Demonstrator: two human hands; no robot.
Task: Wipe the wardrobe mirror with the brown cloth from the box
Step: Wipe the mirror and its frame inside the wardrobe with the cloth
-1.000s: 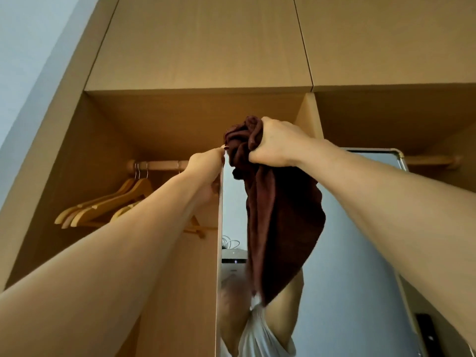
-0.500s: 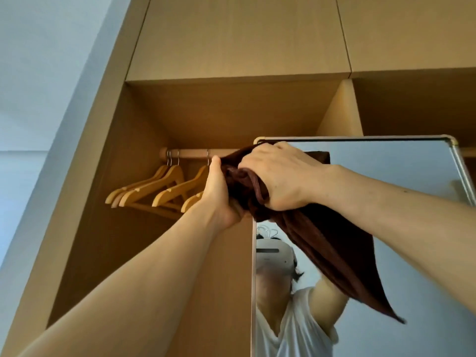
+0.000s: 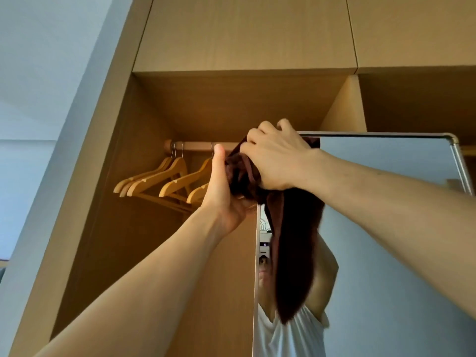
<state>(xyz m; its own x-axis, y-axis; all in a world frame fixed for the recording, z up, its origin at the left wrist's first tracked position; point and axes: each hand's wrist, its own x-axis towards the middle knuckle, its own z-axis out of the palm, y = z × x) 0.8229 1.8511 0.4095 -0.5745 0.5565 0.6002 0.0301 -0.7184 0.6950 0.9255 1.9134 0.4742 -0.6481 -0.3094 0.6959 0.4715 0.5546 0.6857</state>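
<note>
The wardrobe mirror point(image 3: 386, 253) has a thin metal frame and fills the right half of the view. My right hand point(image 3: 273, 158) grips the bunched brown cloth point(image 3: 293, 253) at the mirror's top left corner. The rest of the cloth hangs down over the glass. My left hand point(image 3: 226, 191) holds the mirror's left edge just below that corner, thumb up, touching the cloth. The glass reflects a person in a white top with raised arms.
The mirror stands inside an open wooden wardrobe point(image 3: 231, 99). Several wooden hangers point(image 3: 164, 181) hang on a rail point(image 3: 201, 145) to the left of my hands. A pale wall point(image 3: 38, 99) lies at far left.
My right hand has pushed the cloth up onto the mirror's top corner, and the hanging part has swung from a slant to straight down. My left hand stays on the mirror's edge.
</note>
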